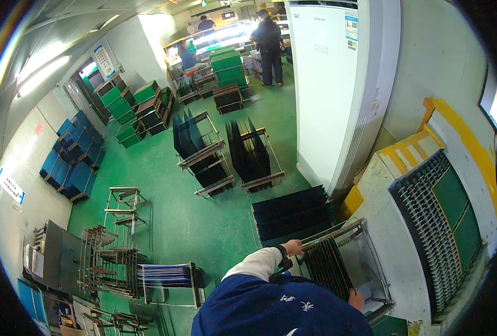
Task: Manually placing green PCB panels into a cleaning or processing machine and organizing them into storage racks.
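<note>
Dark panels (328, 270) held in a metal rack (339, 231).
The near end is gripped by the right hand (356, 300), the far end by the closed left hand (293, 247); beyond, two loaded racks (263, 180) are seen.

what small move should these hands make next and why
Perhaps ease one of the dark panels evenly upward: the left hand and right hand are at their opposite ends, and they sit close together in the metal rack, so tilting could rub neighbours.
</note>
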Available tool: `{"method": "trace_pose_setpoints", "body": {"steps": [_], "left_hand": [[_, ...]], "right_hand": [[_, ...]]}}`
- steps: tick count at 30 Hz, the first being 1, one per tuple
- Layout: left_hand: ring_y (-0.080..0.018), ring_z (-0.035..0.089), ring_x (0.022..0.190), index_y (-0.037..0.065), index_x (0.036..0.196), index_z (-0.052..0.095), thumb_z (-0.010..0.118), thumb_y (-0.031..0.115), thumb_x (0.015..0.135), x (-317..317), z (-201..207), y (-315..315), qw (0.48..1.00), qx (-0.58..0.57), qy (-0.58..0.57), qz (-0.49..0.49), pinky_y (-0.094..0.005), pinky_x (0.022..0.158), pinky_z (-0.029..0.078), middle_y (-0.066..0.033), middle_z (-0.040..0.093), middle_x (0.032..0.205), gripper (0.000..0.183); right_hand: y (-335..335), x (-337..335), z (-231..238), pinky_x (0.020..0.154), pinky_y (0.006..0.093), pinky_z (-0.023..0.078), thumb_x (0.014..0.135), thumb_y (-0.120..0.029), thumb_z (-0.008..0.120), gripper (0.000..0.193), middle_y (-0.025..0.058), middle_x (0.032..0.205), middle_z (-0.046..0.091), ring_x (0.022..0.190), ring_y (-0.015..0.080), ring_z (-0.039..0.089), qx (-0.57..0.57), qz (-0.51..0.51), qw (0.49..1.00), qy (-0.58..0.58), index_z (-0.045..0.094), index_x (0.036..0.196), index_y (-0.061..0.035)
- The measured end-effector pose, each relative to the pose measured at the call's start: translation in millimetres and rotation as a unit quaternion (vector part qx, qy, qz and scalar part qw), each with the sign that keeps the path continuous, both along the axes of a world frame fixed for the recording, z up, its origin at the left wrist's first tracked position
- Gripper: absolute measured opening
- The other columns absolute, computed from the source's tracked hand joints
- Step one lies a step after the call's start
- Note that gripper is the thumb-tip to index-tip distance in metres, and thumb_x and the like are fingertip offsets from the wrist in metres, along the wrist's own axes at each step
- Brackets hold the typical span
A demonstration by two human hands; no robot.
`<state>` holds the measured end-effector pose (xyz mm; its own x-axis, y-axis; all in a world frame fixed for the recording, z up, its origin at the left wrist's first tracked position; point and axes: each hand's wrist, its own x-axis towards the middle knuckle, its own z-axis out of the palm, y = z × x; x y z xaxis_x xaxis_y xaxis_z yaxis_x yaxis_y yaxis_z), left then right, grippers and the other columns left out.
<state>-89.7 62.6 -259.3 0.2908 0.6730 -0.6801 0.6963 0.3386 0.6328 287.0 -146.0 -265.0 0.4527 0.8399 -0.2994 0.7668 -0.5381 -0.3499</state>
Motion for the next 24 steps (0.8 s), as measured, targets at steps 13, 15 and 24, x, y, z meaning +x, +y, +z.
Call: {"method": "trace_pose_setpoints", "body": {"steps": [13, 15, 24], "left_hand": [[-0.0233, 0.064, 0.07, 0.006, 0.116, 0.054, 0.065, 0.023, 0.083, -23.6, -48.2, 3.3, 0.994, 0.03, -0.055, -0.089, -0.0357, 0.054, 0.057, -0.0107, 0.061, 0.095, 0.038], [-0.0246, 0.065, 0.072, 0.007, 0.116, 0.054, 0.066, 0.023, 0.082, 5.8, -15.3, 9.3, 0.998, -0.024, -0.03, -0.057, -0.0359, 0.056, 0.057, -0.0112, 0.061, 0.098, 0.039], [-0.0154, 0.049, 0.054, 0.01, 0.101, 0.054, 0.069, 0.025, 0.08, -0.9, -6.2, 2.1, 1.0, -0.01, -0.019, -0.008, -0.0309, 0.045, 0.043, -0.0039, 0.054, 0.075, 0.03]], "right_hand": [[6.9, 1.7, -11.6, 0.076, 0.0527, 0.045, 0.091, -0.046, 0.05, 0.049, 0.0252, 0.091, 0.064, 0.087, 0.0448, 0.059, -0.021, 0.033, 0.999, -0.003, 0.064, 0.092, 0.0011], [-4.6, 10.7, -13.7, 0.076, 0.0526, 0.045, 0.09, -0.046, 0.05, 0.049, 0.0249, 0.092, 0.064, 0.088, 0.0443, 0.059, -0.03, 0.003, 0.999, -0.012, 0.064, 0.093, 0.0007], [0.5, 4.3, -5.8, 0.077, 0.0521, 0.046, 0.089, -0.048, 0.049, 0.05, 0.0246, 0.095, 0.064, 0.09, 0.0434, 0.06, -0.032, 0.0, 0.999, 0.003, 0.065, 0.095, -0.0001]]}}
